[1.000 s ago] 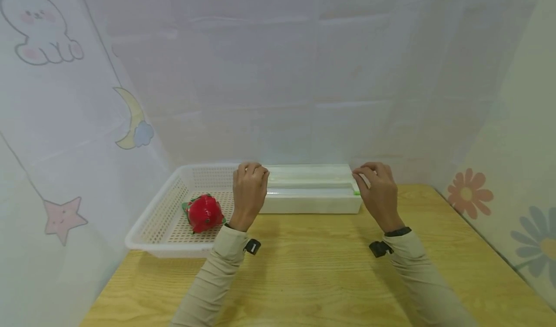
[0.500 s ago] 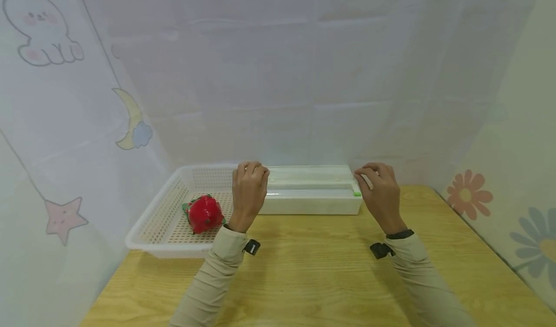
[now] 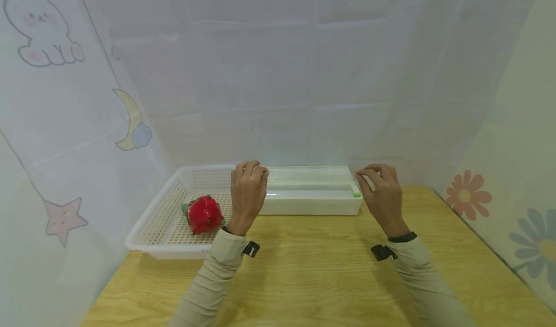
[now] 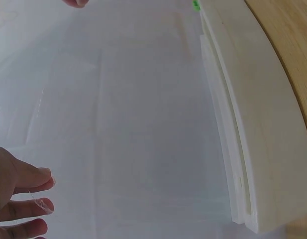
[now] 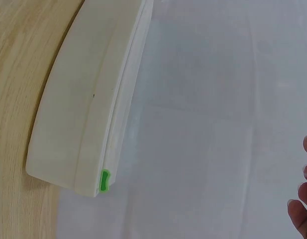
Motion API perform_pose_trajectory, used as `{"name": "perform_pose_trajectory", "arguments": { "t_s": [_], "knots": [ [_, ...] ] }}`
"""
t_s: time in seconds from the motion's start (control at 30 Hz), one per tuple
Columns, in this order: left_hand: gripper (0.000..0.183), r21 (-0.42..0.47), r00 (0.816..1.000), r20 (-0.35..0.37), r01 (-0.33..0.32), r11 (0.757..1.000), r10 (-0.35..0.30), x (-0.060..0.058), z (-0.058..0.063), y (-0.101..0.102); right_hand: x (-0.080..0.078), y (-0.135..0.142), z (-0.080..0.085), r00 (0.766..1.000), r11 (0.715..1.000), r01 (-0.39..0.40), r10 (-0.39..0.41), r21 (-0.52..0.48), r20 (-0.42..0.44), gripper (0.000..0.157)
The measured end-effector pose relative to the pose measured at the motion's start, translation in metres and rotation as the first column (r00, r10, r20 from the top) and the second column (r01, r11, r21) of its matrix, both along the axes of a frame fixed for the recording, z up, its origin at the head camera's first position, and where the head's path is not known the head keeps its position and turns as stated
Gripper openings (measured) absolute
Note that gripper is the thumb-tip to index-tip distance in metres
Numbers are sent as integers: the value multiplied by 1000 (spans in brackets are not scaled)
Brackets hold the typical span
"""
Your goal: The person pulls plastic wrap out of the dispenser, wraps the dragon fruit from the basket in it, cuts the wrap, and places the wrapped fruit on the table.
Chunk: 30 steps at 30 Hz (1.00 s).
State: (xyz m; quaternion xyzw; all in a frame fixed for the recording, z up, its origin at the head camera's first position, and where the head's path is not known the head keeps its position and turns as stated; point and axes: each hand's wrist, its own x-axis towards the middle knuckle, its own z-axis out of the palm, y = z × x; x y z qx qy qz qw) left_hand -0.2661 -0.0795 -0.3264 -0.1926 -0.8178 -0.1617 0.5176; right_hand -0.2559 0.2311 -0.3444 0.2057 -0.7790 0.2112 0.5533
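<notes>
L hand (image 3: 248, 191): thumb & fingertips pinching clear film (image 4: 43, 205). R hand (image 3: 382, 194): same pinch, presumably on film's other edge — too see-through there to trace. Hands set near both ends of white box (image 3: 310, 206), prob. to spread film flat. Box: far side of worktop (image 3: 312, 274), trough up — prob. so film lifts freely. White basket (image 3: 143, 244), left: red item (image 3: 205, 215) inside, walls likely stopping it rolling.
</notes>
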Motion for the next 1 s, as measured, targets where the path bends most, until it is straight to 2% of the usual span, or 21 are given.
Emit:
{"name": "perform_pose_trajectory", "arguments": {
  "t_s": [0.27, 0.57, 1.0],
  "knots": [
    [7, -4, 1000, -12, 4, 1000, -4, 4, 4, -1, 7, -2, 3, 999, 999, -30, 30, -23, -13, 11],
    [8, -2, 1000, 1, 16, 1000, -16, 14, 9, -1, 14, -3, 5, 999, 999, -37, 37, -24, -24, 12],
    [8, 5, 999, -37, 28, 1000, -28, 23, 14, -2, 22, -4, 8, 996, 996, -76, 74, -38, -54, 12]
  ]
}}
